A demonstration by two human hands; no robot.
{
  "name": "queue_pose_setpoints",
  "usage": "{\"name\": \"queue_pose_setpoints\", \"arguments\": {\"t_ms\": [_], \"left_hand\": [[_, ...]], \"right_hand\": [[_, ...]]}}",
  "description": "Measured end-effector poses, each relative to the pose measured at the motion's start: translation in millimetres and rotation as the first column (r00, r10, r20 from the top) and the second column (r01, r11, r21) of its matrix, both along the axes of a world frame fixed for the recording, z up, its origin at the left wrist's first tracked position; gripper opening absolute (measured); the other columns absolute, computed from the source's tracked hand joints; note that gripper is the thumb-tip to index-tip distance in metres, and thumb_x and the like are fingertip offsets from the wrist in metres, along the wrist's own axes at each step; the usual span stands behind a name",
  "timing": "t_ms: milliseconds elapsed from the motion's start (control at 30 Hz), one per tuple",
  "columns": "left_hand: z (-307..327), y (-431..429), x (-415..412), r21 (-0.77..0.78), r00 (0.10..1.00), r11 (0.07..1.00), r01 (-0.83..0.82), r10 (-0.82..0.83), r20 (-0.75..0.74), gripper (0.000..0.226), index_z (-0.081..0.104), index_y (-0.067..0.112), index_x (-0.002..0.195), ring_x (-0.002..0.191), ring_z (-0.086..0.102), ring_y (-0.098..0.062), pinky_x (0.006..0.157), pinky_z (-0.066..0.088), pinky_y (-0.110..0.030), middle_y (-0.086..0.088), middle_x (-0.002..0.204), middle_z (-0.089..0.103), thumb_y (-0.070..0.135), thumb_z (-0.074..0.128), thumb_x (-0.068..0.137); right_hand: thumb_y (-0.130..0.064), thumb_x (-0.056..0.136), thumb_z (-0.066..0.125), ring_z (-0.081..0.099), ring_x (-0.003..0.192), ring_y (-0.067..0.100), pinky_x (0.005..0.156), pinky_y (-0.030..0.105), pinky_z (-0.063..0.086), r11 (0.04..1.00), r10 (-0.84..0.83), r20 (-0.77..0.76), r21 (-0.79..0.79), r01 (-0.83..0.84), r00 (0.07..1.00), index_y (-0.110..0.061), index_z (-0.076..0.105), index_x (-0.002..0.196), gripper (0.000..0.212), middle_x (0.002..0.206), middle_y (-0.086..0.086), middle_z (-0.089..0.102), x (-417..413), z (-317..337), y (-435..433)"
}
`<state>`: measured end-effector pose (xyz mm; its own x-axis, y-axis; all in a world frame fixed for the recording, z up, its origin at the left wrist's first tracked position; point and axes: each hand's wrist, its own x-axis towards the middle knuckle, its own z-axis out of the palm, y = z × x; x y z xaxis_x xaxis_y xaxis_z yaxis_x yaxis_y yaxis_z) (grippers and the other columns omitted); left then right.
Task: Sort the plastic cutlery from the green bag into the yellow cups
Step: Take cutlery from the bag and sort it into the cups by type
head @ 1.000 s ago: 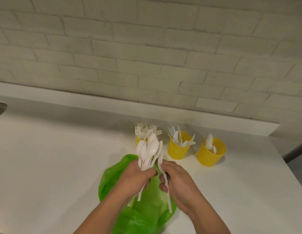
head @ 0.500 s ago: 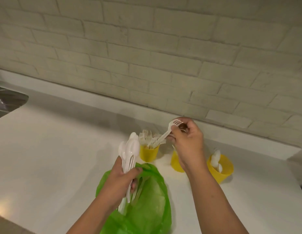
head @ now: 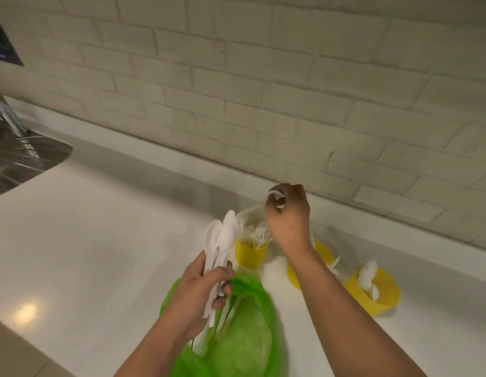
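Far left, the corner of a steel sink (head: 21, 159) is set into the white counter (head: 100, 240), and a dark poster (head: 2, 42) hangs on the pale brick wall (head: 263, 91) above it.

Toward the middle, the left hand (head: 201, 289) is clenched round a bundle of white plastic spoons (head: 222, 235). Their bowls stand upright above the fist and their handles run down past the fingers. Just under that hand the green bag (head: 236, 336) lies crumpled on the counter near the front edge, its mouth gathered up against the fingers. A few more white handles show inside it.

Right of the spoons stands the 1st yellow cup (head: 250, 253), crowded with white forks (head: 254, 231), tines up. The right hand (head: 289, 216) hangs directly over it, fingertips pinching 1 white fork (head: 277, 197) near its tines. The fork is blurred, so I cannot tell whether its handle has reached the cup.

The 2nd yellow cup (head: 324, 254) sits mostly hidden behind the right forearm, with a few white tips showing beside the arm. The 3rd yellow cup (head: 377, 292) stands further right, apart from the others, with a few white spoons (head: 368, 273) in it.
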<state>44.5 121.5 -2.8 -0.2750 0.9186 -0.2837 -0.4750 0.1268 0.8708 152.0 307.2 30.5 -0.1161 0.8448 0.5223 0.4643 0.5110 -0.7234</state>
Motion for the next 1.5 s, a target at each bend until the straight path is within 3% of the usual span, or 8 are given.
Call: {"name": "queue_pose_setpoints", "arguments": {"t_ms": [267, 500, 700, 967, 1100, 1167, 1267, 1500], "left_hand": [[2.6, 0.7, -2.9, -0.012, 1.000, 1.000, 0.028, -0.028, 0.011, 0.054, 0.060, 0.008, 0.125, 0.057, 0.052, -0.022, 0.041, 0.037, -0.025, -0.014, 0.093, 0.063, 0.013, 0.072, 0.073], [4.2, 4.3, 11.3, -0.017, 0.998, 0.998, 0.056, -0.056, 0.002, 0.071, 0.053, -0.003, 0.122, 0.048, 0.043, -0.016, 0.037, 0.031, -0.021, -0.010, 0.086, 0.057, 0.020, 0.085, 0.063], [6.2, 7.3, 17.8, -0.013, 0.995, 0.997, 0.071, -0.070, 0.076, 0.045, 0.068, 0.009, 0.108, 0.055, 0.058, -0.022, 0.035, 0.034, -0.020, -0.010, 0.091, 0.062, 0.007, 0.076, 0.064], [6.7, 4.5, 22.8, 0.061, 0.983, 0.991, 0.117, -0.124, 0.139, 0.035, 0.074, 0.016, 0.098, 0.047, 0.048, -0.018, 0.036, 0.038, -0.021, -0.011, 0.087, 0.059, 0.012, 0.073, 0.063], [7.1, 3.5, 22.2, 0.095, 0.980, 0.992, 0.087, -0.103, 0.170, 0.030, 0.074, 0.017, 0.094, 0.043, 0.036, -0.012, 0.035, 0.031, -0.018, -0.009, 0.087, 0.058, 0.013, 0.076, 0.064], [7.0, 3.4, 22.9, 0.103, 0.978, 0.991, 0.086, -0.104, 0.183, 0.030, 0.074, 0.016, 0.095, 0.041, 0.035, -0.012, 0.034, 0.029, -0.017, -0.010, 0.088, 0.059, 0.016, 0.078, 0.065], [4.7, 4.4, 25.2, 0.116, 0.974, 0.987, 0.110, -0.130, 0.184, 0.032, 0.074, 0.013, 0.099, 0.038, 0.036, -0.013, 0.034, 0.032, -0.017, -0.012, 0.089, 0.061, 0.018, 0.077, 0.067], [0.9, 7.6, 42.1, 0.058, 0.994, 0.996, 0.067, -0.072, 0.078, 0.046, 0.065, 0.007, 0.121, 0.054, 0.061, -0.021, 0.039, 0.045, -0.025, -0.018, 0.111, 0.074, 0.014, 0.073, 0.076]], "right_hand": [[-0.002, 0.092, 0.057, 0.058, 0.072, 0.019, 0.068, 0.028, 0.045, 0.997, 0.000, -0.046, 0.073, 0.004, 0.999, -0.012, 0.068, 0.096, 0.015, 0.089, 0.006, 0.064, 8.2, 1.2, 19.2], [-0.013, 0.096, 0.054, 0.064, 0.087, 0.036, 0.073, 0.038, 0.049, 0.992, 0.121, 0.358, -0.013, -0.125, 0.926, -0.015, 0.071, 0.108, 0.021, 0.092, 0.012, 0.070, 5.1, -36.5, 29.5], [-0.025, 0.098, 0.057, 0.059, 0.071, 0.031, 0.060, 0.037, 0.049, 0.999, 0.015, 0.359, 0.027, -0.026, 0.933, -0.030, 0.047, 0.117, 0.021, 0.072, 0.008, 0.062, 7.8, -38.5, 13.4], [-0.019, 0.095, 0.053, 0.057, 0.098, 0.032, 0.077, 0.036, 0.037, 0.994, -0.027, 0.767, 0.086, -0.061, 0.641, -0.021, 0.072, 0.102, 0.021, 0.100, 0.003, 0.071, 2.0, -28.7, 14.3], [-0.017, 0.091, 0.057, 0.061, 0.085, 0.022, 0.077, 0.032, 0.049, 0.977, 0.187, 0.143, -0.129, -0.169, 0.972, -0.021, 0.078, 0.098, 0.023, 0.096, -0.002, 0.075, 12.2, -6.7, -2.4], [-0.024, 0.091, 0.060, 0.061, 0.076, 0.015, 0.071, 0.032, 0.050, 0.756, 0.344, -0.318, -0.464, -0.462, 0.883, -0.023, 0.078, 0.099, 0.021, 0.091, -0.003, 0.076, 20.4, 8.7, -19.9], [-0.023, 0.096, 0.066, 0.062, 0.072, 0.016, 0.068, 0.031, 0.052, 0.591, 0.488, -0.380, -0.518, -0.618, 0.786, -0.020, 0.076, 0.110, 0.017, 0.086, 0.004, 0.073, 40.8, 10.5, -46.2], [0.009, 0.093, 0.063, 0.070, 0.078, 0.020, 0.068, 0.030, 0.058, 0.697, 0.224, -0.635, -0.426, -0.577, 0.739, -0.010, 0.072, 0.111, 0.027, 0.094, 0.008, 0.076, 63.3, -6.2, -75.7]]}}
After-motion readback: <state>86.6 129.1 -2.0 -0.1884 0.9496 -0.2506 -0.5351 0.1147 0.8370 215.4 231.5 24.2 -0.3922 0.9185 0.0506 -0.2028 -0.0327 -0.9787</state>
